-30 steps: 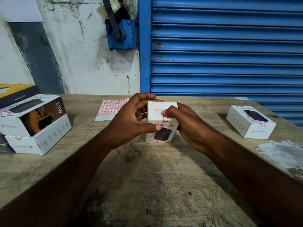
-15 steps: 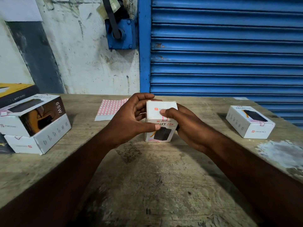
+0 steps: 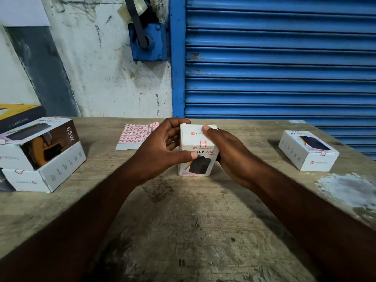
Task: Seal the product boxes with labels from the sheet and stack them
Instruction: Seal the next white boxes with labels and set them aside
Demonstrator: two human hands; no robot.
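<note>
- A blue roller shutter (image 3: 280, 58) fills the far right. Its top and right side are cut off by the frame.
- A stained white wall (image 3: 97, 74) takes the far left, crossed by a dark grey slanted strip. A blue metal bracket (image 3: 147, 43) with a black lever is fixed just beside the shutter's post, and the lever's upper part runs out of view.
- The worn wooden counter (image 3: 193, 220) spans the whole width, with a pale patch (image 3: 345, 186) near its right edge.
- At the left, an upper box (image 3: 38, 143) lies askew on a lower box (image 3: 46, 176), both white. Behind them a black-and-yellow box (image 3: 18, 117) is cut off at the left edge, and its lettering is hard to read.
- A single box (image 3: 308, 151), white, lies flat at the right of the counter.
- The label sheet (image 3: 136, 135), a grid of pink-outlined squares, lies flat at the far middle. Its right edge is hidden behind the left grip (image 3: 162, 147).
- The centre box (image 3: 200, 161) stands upright on the counter. It is white, with "20K" printed above a picture of a black device, and a thumb covers the start of that line.
- The left grip grasps the centre box, thumb across the near face and fingers round the far left side.
- The right grip (image 3: 230, 151) clasps the box's right side with its thumb flat on top. Its fingers are hidden behind the box.
- A small pink-edged label (image 3: 202, 143) sits folded over the box's top near edge.
</note>
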